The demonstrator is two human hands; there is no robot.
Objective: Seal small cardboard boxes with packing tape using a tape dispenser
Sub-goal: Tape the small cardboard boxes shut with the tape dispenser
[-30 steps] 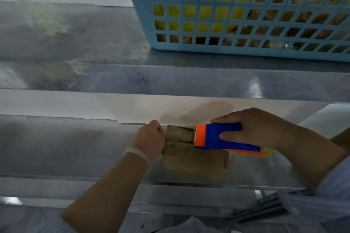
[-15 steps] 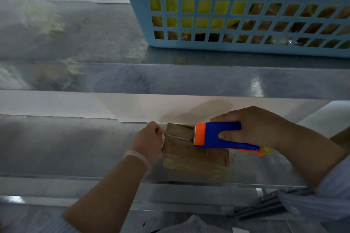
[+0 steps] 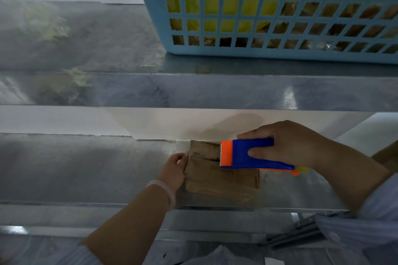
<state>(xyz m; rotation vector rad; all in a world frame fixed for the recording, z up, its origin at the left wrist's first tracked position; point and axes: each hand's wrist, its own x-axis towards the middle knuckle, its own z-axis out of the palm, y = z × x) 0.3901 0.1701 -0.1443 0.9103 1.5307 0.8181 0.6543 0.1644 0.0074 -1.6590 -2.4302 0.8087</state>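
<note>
Box (image 3: 219,180): lower centre, on the bench (image 3: 86,168); 1 seam (image 3: 204,158) gapes.
Left hand (image 3: 174,168): you hold its left edge.
Right hand (image 3: 288,144): you grip the dispenser (image 3: 252,153), blade (image 3: 220,156) over the seam.
Progress: no tape discernible; seal judged unfinished.
Basket (image 3: 258,56): upper right; boxes inside, sealing unclear.

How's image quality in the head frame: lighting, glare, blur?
Head view: dim overall, the cardboard box muddy with little surface detail; the tape dispenser, left hand and right hand are sharp; one glare patch on the steel table; a soft shadow on the white sheet behind the right hand; the table's far left is hazy.
</note>
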